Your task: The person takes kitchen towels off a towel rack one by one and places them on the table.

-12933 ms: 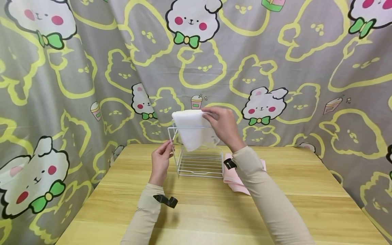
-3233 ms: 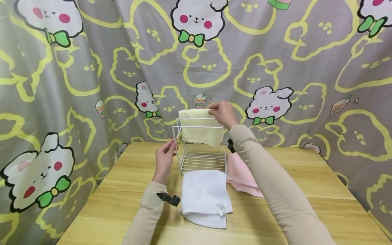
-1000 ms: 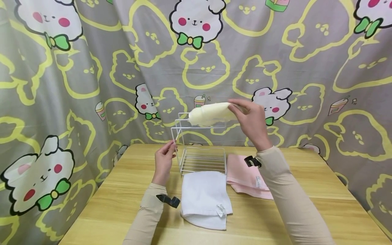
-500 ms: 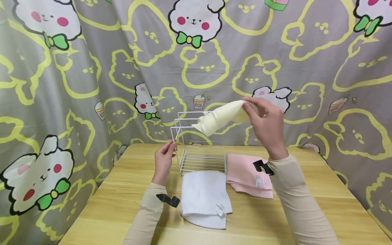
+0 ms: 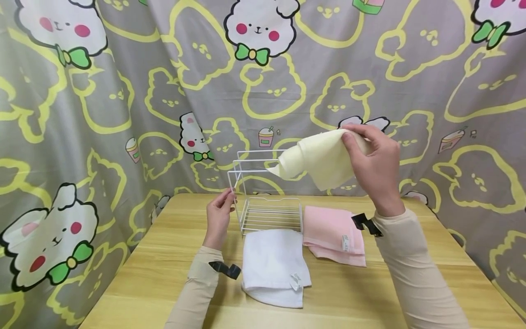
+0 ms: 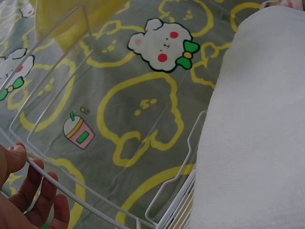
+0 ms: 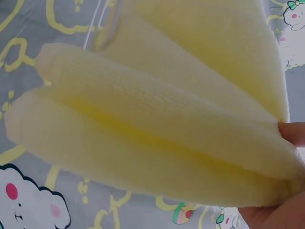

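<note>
My right hand (image 5: 378, 160) pinches a pale yellow towel (image 5: 328, 160) by its upper right edge, holding it up beside the rack's top bars. The towel's left end droops in folds and overlaps the bar ends in the head view; the right wrist view shows its layered folds (image 7: 143, 109) close up. My left hand (image 5: 219, 214) holds the left upright of a white wire rack (image 5: 234, 201), thumb and fingers (image 6: 33, 191) around the wire. In front of the rack lies a folded white towel (image 5: 275, 265). A folded pink towel (image 5: 328, 228) lies to the rack's right.
Everything stands on a wooden table (image 5: 164, 274). A grey curtain (image 5: 279, 91) with yellow outlines and white cartoon animals hangs behind and at the sides. The rack has a slatted bottom shelf (image 5: 271, 219) and several top bars.
Earlier, a white towel hung at the rack; it now lies in front. The yellow towel, which hung over the top bars, has been drawn off rightward by my right hand. My left hand stays put.
</note>
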Available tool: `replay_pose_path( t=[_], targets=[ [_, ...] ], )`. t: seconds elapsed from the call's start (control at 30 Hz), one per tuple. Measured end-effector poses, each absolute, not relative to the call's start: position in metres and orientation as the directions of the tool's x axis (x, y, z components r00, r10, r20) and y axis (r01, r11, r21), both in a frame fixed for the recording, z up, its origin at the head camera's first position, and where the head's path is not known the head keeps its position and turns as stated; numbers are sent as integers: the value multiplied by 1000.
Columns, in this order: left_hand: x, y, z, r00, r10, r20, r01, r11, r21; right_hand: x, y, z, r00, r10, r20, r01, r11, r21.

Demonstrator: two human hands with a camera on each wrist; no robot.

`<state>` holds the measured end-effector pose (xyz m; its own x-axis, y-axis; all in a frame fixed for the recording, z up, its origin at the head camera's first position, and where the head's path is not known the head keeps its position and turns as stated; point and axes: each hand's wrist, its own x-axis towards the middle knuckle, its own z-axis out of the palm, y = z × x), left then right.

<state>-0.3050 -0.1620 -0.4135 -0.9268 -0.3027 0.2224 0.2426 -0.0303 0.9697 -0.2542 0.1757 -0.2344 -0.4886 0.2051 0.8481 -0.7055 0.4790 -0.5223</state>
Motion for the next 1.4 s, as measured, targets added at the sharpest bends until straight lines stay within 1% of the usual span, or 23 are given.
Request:
replay_pose_path(
  t=[0.17,0.37,0.5,0.63,0.8,0.93,1.2,1.4],
  targets=[
    [-305,-162,-413,-926,-306,221,244,-38,969,-249,185,-234,-500,223,837,-695,474,-541],
    [-305,-163,-414,-925,-305,226,245,-27,969,-241,200,-241,-501,238,832,-651,530,-543],
    [-305,-163,-414,-923,-309,228,248,-26,968,-232,210,-249,-525,237,817,-604,573,-554],
    [-306,-163,-414,-918,-320,235,257,-29,966,-224,217,-260,-544,193,817,-574,624,-530],
    [-305,-162,-414,-921,-310,238,257,-21,966,-215,227,-277,-539,124,833,-568,677,-468],
    [-304,-162,-414,-922,-305,237,254,-15,967,-208,232,-287,-547,79,834,-570,694,-440],
    [-305,-162,-415,-926,-304,225,242,-20,970,-191,236,-309,-588,-35,808,-586,706,-396],
    [-305,-162,-415,-927,-303,221,238,-22,971,-175,232,-327,-637,-90,765,-596,687,-415]
  ],
)
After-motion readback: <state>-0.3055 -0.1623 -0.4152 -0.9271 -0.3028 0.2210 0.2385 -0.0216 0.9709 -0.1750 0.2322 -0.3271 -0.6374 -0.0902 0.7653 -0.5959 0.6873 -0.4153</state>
